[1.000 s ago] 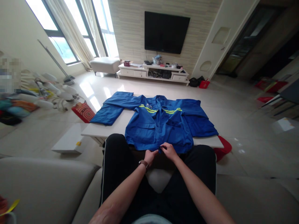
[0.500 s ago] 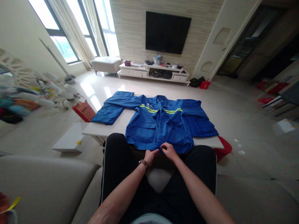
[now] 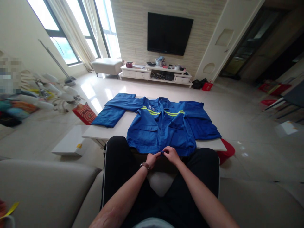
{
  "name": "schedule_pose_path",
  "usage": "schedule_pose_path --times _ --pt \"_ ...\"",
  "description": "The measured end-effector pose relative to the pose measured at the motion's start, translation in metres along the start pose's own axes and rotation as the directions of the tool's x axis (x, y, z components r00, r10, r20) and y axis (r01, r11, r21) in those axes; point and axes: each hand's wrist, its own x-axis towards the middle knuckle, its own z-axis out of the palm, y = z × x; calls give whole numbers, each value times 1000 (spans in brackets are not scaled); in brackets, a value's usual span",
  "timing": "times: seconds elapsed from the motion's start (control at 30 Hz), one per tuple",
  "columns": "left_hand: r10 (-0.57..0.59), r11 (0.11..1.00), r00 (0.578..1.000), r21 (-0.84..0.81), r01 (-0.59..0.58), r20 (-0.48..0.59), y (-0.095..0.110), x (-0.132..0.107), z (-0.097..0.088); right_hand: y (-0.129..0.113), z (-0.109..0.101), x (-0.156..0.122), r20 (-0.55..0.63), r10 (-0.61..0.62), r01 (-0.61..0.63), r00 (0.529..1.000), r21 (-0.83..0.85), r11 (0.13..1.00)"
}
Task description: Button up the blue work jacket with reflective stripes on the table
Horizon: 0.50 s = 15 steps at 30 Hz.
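Observation:
A blue work jacket (image 3: 144,131) with yellow reflective stripes lies front up across the white table (image 3: 118,131), its hem hanging over the near edge. At the bottom of the front opening, my left hand (image 3: 152,159) pinches the hem; a brown watch is on that wrist. Close beside it, my right hand (image 3: 171,155) grips the same hem between thumb and fingers. The fingertips nearly meet, and any fastener between them is too small to make out. Folded blue cloth (image 3: 204,126) lies beneath the right sleeve area, and more blue cloth (image 3: 109,115) is under the left one.
My knees (image 3: 116,155) flank the jacket at the table's near edge. A white box (image 3: 67,142) and a red patterned bag (image 3: 84,113) stand on the floor at left. A red stool (image 3: 226,152) is by the table's right end. The grey sofa (image 3: 47,183) is beneath me.
Both hands stay at the hem with only slight finger movement. The whole view has shifted a little; the jacket lies as before.

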Motion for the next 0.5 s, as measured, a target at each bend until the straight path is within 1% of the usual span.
schedule_pose_path --times 0.23,0.5 --pt "-15 999 1000 42 16 -25 1 -1 3 0 -2 -2 41 -53 53 998 4 999" --pt "-12 997 999 80 15 -41 -1 2 4 -3 0 -4 73 -56 59 996 -39 997"
